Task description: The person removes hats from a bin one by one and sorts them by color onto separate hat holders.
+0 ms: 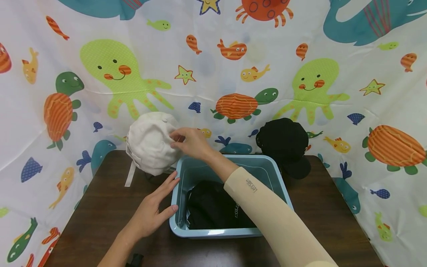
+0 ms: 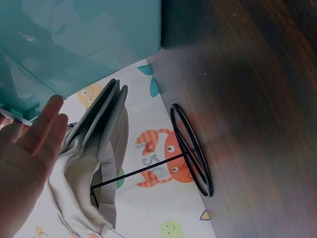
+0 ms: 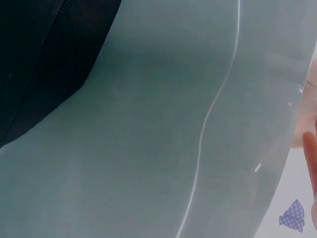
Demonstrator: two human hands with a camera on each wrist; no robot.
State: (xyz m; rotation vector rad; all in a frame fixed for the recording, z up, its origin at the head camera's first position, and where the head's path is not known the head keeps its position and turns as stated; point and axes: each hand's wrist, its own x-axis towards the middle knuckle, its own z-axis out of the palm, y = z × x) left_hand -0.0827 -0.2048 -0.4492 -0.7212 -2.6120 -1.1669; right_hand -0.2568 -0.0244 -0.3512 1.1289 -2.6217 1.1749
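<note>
At the table's back left, a white cap sits on a black wire stand; in the left wrist view several layered brims show under it. My right hand reaches over the bin and pinches the cap's right side with thumb and forefinger. My left hand has its fingers extended, the tips touching the left rim of a blue plastic bin. Inside the bin lies a black cloth item with white lettering, partly hidden by my right sleeve.
A black cap sits raised at the back right, beyond the bin. A white strap hangs below the white cap. Behind the dark wooden table hangs a sea-animal curtain. A small dark object lies near the front edge.
</note>
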